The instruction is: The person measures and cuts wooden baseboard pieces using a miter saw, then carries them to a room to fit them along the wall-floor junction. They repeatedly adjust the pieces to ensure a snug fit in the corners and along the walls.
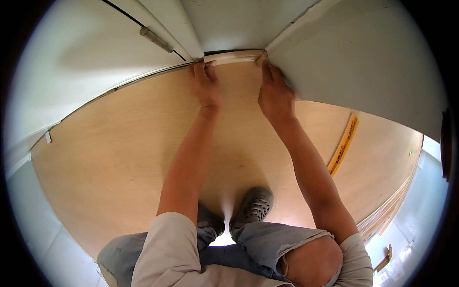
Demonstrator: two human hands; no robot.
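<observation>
A short pale strip (234, 57), which looks like wood trim, lies along the foot of the wall in a narrow recess at the far end of the floor panel. My left hand (205, 86) reaches to its left end, fingers bent and closed against it. At the right corner, the fingers of my right hand (277, 95) pinch the other end, where a small angled bit shows. Part of that end is hidden by the fingertips. Under both hands spreads the light wood panel (138, 134).
Pale walls rise on both sides; the right one (354, 52) juts out beside my right hand. A door with a metal hinge (157, 39) stands left. A yellow strip with dark print (343, 143) lies right. Thin wood strips (382, 210) lie along the right edge. My shoes (253, 205) rest on the panel.
</observation>
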